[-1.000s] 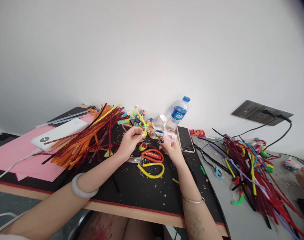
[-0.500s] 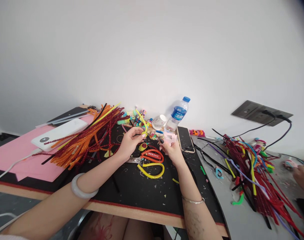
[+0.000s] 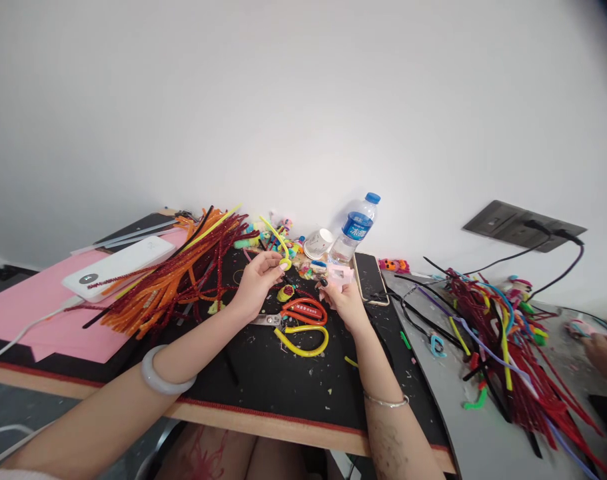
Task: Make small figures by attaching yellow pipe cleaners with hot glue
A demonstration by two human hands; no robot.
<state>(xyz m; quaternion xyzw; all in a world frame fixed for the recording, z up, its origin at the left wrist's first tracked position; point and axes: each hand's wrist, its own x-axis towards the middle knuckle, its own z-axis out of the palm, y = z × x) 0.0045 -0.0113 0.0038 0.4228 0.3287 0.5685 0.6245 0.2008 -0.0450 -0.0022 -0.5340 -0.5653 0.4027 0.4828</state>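
Between the thumb and fingers of my left hand (image 3: 258,283) is a yellow pipe cleaner (image 3: 277,235); its lower end is coiled and its free end sticks up to the left. My right hand (image 3: 342,300) is closed on a small pale pink translucent plastic piece (image 3: 340,274), whose exact kind I cannot tell. Below and between the hands lie scissors (image 3: 303,327) with one red and one yellow handle, their blades pointing left. Just behind them sits a small yellow and dark red pipe-cleaner piece (image 3: 285,293).
Orange and dark red pipe cleaners (image 3: 168,280) are heaped at left beside a white power bank (image 3: 118,267) on pink sheets (image 3: 48,307). Behind my hands stand a water bottle (image 3: 356,230), a tilted paper cup (image 3: 318,244) and a phone (image 3: 370,280). Another person's hand (image 3: 606,353) is at far right.
My left hand has shifted slightly left, and the yellow pipe cleaner's free end has swung left with it. My right hand has barely moved.
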